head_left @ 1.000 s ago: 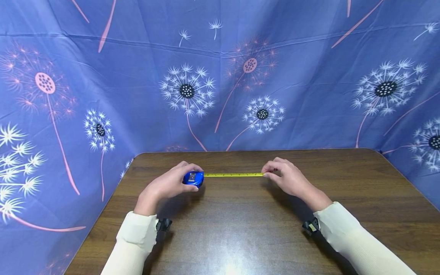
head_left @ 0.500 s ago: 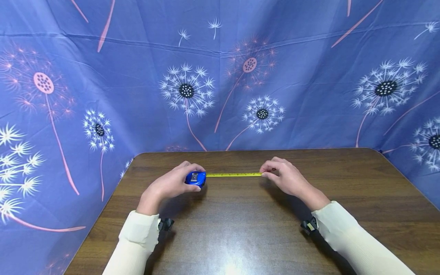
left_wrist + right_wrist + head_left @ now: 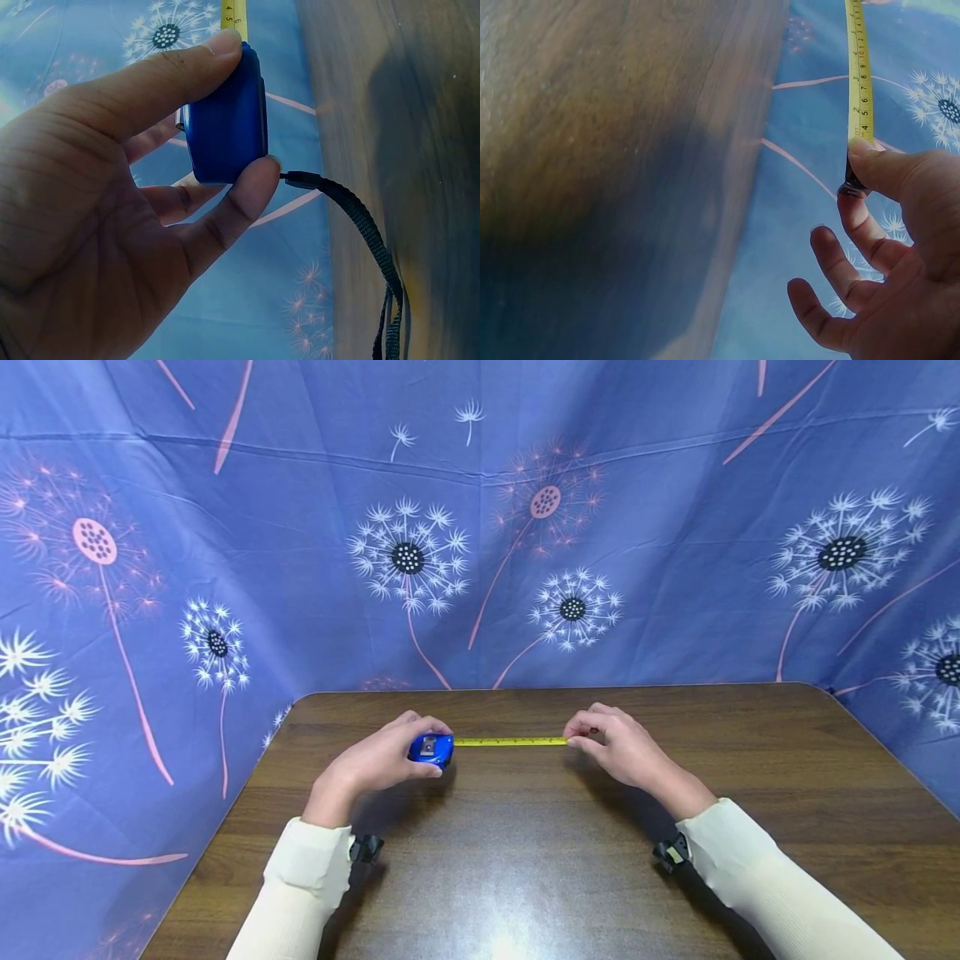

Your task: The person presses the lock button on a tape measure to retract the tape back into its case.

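My left hand grips the blue case of a tape measure, thumb on its near side and fingers round the rest. From the case a yellow blade runs straight across to my right hand. There the thumb and index finger pinch the blade's dark end hook, while the other fingers curl loosely apart in the right wrist view. A black wrist strap hangs from the case in the left wrist view. Case and blade are held above the table, with shadows below them.
A brown wood-grain table spreads beneath both hands. Behind it and on the left hangs a blue cloth printed with dandelions. Each wrist carries a small black camera mount below a cream sleeve.
Both hands have come slightly closer together, the left moving right and the right moving left. The yellow blade showing between them is shorter. Both grips stay the same.
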The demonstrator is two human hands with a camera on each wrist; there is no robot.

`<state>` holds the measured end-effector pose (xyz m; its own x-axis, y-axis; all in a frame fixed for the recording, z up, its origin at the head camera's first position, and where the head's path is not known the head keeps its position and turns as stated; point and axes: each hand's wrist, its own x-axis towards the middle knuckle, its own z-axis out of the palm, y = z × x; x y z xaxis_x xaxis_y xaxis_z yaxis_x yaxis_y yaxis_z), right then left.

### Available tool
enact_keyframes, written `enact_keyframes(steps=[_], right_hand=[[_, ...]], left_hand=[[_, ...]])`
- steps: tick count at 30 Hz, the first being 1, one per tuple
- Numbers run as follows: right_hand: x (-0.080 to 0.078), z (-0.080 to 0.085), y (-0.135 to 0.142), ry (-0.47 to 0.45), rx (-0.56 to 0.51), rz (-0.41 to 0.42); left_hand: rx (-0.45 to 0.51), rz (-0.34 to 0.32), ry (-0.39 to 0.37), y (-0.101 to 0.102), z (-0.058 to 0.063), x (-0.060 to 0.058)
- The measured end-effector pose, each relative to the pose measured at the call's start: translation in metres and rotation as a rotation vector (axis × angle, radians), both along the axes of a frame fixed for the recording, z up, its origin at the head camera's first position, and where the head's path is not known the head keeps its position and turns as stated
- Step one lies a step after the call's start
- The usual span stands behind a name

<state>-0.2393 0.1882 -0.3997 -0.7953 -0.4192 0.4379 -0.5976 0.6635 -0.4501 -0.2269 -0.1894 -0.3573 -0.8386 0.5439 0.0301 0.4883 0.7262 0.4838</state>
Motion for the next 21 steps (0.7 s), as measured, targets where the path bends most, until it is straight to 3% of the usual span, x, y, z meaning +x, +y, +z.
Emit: enact_keyframes(steps=[21], right_hand=[[-0.0003,0.0002,-0.0036,-0.015,0.009,-0.011]], left_hand=[[0.000,0.004,-0.013,0.0041,0.0021,0.0006]])
